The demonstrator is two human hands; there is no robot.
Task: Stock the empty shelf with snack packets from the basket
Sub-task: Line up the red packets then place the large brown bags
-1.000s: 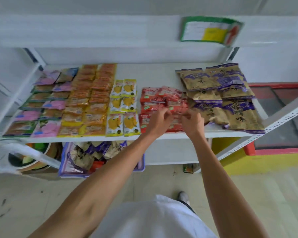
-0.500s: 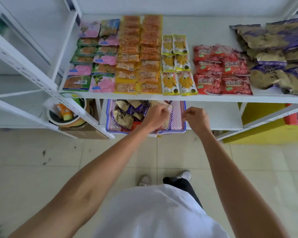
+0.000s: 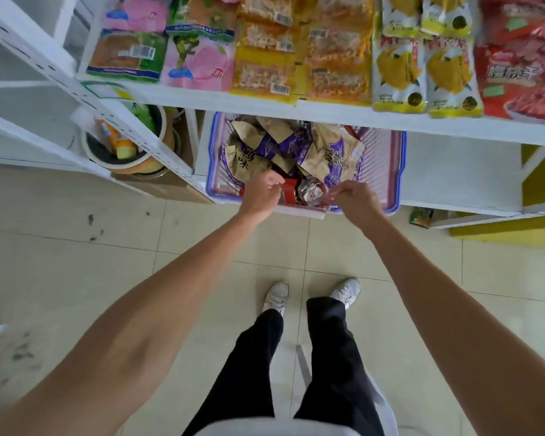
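Snack packets, brown-and-purple, lie heaped in the blue-rimmed basket. The basket sits on the bottom board, directly under the stocked white shelf.

Far left, low down and partly behind the rack's slanted upright: round tub with an orange bottle inside.

Shelf front row, left to right:
- green packet
- pink packet
- two columns of orange packets
- two columns of yellow-and-white packets
- red packets, cut by the frame's right edge

All lie flat, each row overlapping the one behind it, with the front ones at the shelf lip.

At the basket's near rim, the left hand has its fingers curled. Thumb and forefinger pinch the left edge of a loose red packet at the front of the heap. Touching that packet on its right is a shiny crinkled packet. The right hand pinches its right edge between the fingertips. The hands are apart, with both packets between them. The forearms extend from the bottom corners of the view.

Below: black trousers and white shoes on a pale tiled floor. Further right, a small green wrapper lies on the floor beneath the bottom board.
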